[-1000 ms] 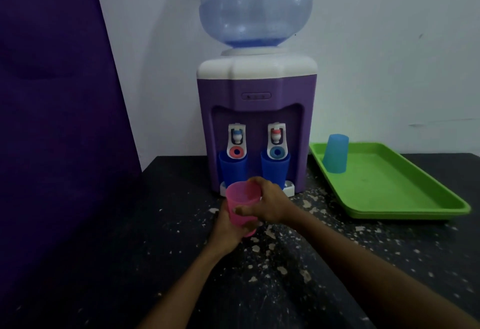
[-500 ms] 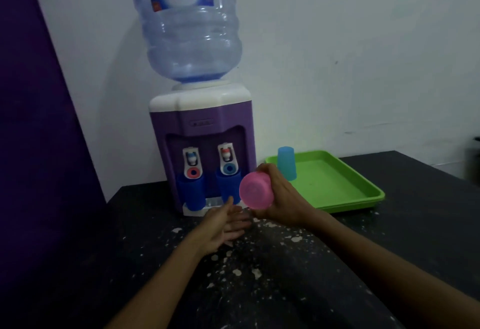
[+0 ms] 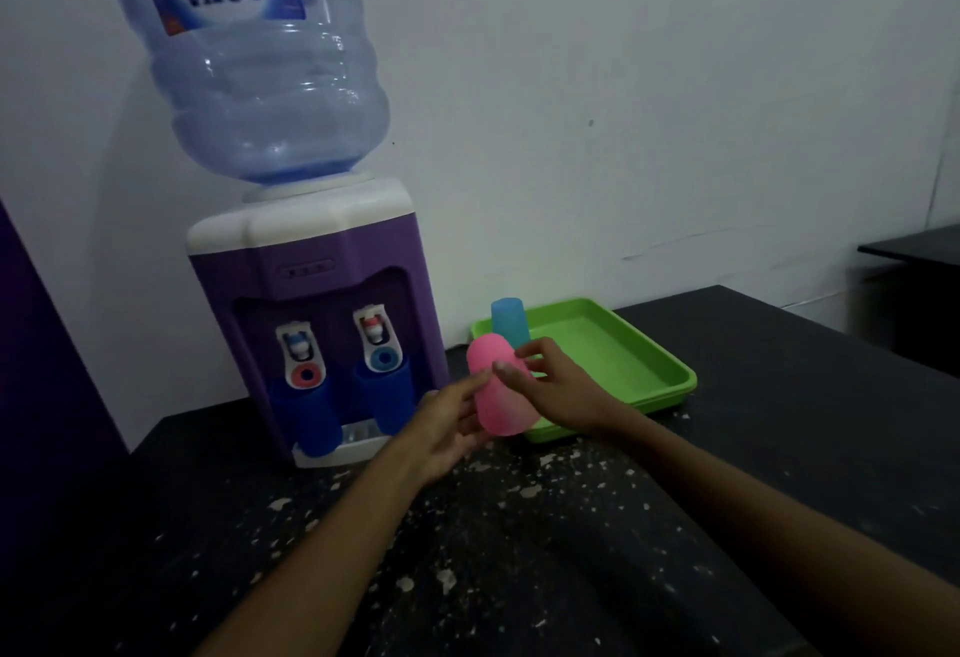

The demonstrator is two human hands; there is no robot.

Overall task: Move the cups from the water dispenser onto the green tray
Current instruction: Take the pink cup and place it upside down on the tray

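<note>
My right hand (image 3: pixel 558 389) grips a pink cup (image 3: pixel 497 391), turned upside down, just over the near left corner of the green tray (image 3: pixel 618 355). My left hand (image 3: pixel 447 422) is beside the cup with fingers spread, its fingertips touching the cup's side. A light blue cup (image 3: pixel 509 321) stands upside down on the tray's far left corner. Two dark blue cups (image 3: pixel 311 417) (image 3: pixel 387 396) stand under the taps of the purple water dispenser (image 3: pixel 311 303).
A large clear water bottle (image 3: pixel 260 74) sits on top of the dispenser. The black speckled table (image 3: pixel 519 552) runs to the right past the tray. A purple panel (image 3: pixel 47 396) stands at the left. A dark piece of furniture (image 3: pixel 914 282) is at the far right.
My right hand has carried the pink cup right toward the tray and flipped it bottom up. My left hand let go and now only touches its side. The view shifted right.
</note>
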